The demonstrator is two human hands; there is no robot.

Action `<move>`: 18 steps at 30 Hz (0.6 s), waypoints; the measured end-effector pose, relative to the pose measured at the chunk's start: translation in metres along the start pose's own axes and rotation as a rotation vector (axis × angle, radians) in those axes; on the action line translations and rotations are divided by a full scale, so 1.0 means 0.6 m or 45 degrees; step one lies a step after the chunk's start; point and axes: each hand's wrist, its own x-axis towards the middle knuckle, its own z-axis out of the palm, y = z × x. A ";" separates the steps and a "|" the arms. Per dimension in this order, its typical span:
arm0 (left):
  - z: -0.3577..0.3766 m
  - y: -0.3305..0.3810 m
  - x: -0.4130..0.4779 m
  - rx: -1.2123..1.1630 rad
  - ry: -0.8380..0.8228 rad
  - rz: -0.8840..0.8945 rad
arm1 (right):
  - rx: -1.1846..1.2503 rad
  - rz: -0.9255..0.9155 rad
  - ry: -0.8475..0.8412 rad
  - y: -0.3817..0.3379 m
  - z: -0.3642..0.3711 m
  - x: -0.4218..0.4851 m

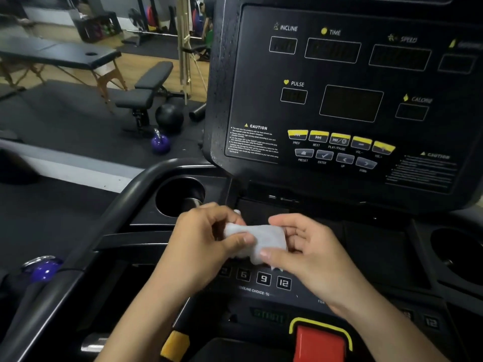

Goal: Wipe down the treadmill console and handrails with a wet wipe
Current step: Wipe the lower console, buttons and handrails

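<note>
Left hand [209, 239]: forearm enters from lower left; fingers curled, thumb pressed down, pinching the left end of the wet wipe [258, 241].
Right hand [308, 252]: forearm enters from lower right; thumb and curled fingers pinch the right end of the wipe.
Wet wipe: white, crumpled, held between both hands over the lower key panel; contact with the panel cannot be determined.
Handrail [125, 202]: black, curves up from lower left toward the console, left of the hands, apart from the wipe.
Floor items: weight bench [149, 87], black ball [170, 117], purple kettlebell [160, 143], all well left of the console.
Incline keys [264, 279]: 6, 9, 12 legible just below the wipe.
Stop button [320, 343]: red, yellow surround, between the forearms.
Treadmill console [352, 100]: upright behind the hands; display windows dark.
Left cup holder [180, 195]: just beyond the left hand; a dull cylindrical shape inside, identity unclear.
Right cup holder [457, 254]: far right; interior dark, contents cannot be determined.
</note>
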 end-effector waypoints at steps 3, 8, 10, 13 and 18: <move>-0.003 0.000 -0.002 0.032 -0.039 0.066 | -0.365 -0.124 0.042 0.000 -0.004 0.000; -0.011 0.001 0.031 -0.245 -0.251 -0.014 | -0.170 -0.076 0.085 -0.012 -0.025 0.023; 0.010 -0.027 0.059 0.101 -0.172 0.006 | -0.374 -0.006 0.151 0.004 -0.029 0.050; 0.030 -0.068 0.072 0.530 -0.033 0.075 | -1.017 -0.171 0.383 0.038 -0.024 0.058; 0.051 -0.089 0.053 0.044 0.383 -0.034 | -0.959 -0.533 0.035 0.032 0.008 0.055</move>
